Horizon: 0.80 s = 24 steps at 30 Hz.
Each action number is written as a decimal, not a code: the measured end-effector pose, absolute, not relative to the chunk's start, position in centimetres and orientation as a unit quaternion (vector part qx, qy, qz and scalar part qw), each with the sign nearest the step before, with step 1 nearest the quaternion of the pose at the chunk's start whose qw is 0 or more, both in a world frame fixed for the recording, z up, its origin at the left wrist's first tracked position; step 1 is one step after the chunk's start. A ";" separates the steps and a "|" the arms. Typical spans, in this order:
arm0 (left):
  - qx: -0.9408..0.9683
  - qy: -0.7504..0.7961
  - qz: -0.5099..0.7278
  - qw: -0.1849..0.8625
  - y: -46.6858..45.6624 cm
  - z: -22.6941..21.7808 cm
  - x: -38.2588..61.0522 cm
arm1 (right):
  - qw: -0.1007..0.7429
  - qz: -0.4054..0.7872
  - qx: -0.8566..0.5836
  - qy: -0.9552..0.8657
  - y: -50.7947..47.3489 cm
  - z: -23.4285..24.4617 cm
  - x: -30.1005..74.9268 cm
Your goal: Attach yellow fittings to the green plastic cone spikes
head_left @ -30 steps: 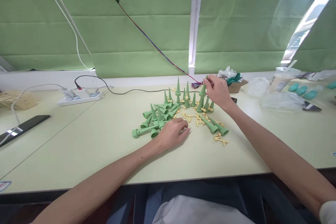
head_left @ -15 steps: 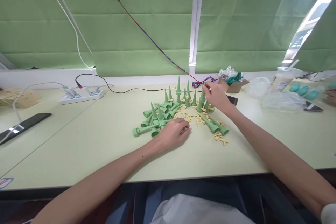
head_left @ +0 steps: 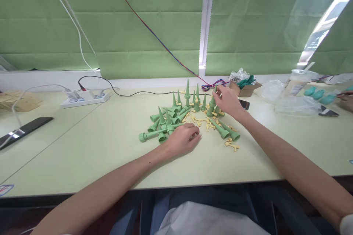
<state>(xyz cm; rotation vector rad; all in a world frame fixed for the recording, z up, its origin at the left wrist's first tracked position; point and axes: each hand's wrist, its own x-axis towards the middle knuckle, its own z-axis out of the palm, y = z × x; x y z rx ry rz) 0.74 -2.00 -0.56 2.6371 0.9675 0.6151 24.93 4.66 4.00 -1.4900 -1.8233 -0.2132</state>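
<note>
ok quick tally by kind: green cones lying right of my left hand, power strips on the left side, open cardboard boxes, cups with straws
Green tapered plastic cones lying there: 2
White plastic power strip: 1
Open brown cardboard box: 1
Clear plastic cup with straw: 1
Total: 5

Left hand (head_left: pixel 184 138): bare
Left forearm (head_left: pixel 132 172): bare, slim, one small dark spot
Right hand (head_left: pixel 228 100): bare
Right forearm (head_left: pixel 278 157): bare, slim
Right sleeve (head_left: pixel 346 224): white, only hem edge in frame
Shirt (head_left: pixel 206 220): white, loose, creased
Lower clothing (head_left: pixel 204 196): dark blue, shadowed, cut unclear
</note>
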 end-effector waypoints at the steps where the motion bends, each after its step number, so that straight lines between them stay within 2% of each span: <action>1: 0.909 0.333 0.211 0.133 -2.0 -0.5 0.7 | 0.379 -0.076 -0.588 -0.710 4.5 4.1 24.9; 4: 0.909 0.333 0.210 0.136 -2.1 -0.5 0.7 | 0.410 -0.073 -0.588 -0.693 3.9 4.2 24.6; 7: 0.910 0.330 0.210 0.134 -2.2 -0.4 0.8 | 0.473 -0.148 -0.560 -0.664 2.8 4.2 24.1; 9: 0.912 0.326 0.209 0.132 -2.2 -0.4 0.8 | 0.478 -0.177 -0.536 -0.673 2.0 4.1 23.5; 11: 0.915 0.320 0.211 0.129 -2.1 -0.4 0.9 | 0.427 -0.166 -0.527 -0.716 1.1 3.9 22.7; 18: 0.920 0.308 0.212 0.121 -2.2 -0.5 0.9 | 0.073 -0.111 -0.594 -0.794 0.9 3.2 19.9; 21: 0.922 0.300 0.209 0.124 -2.2 -0.5 1.0 | 0.004 -0.107 -0.604 -0.790 1.6 3.1 19.5; 24: 0.923 0.299 0.207 0.127 -2.2 -0.6 1.0 | -0.021 -0.109 -0.604 -0.789 2.1 2.9 19.4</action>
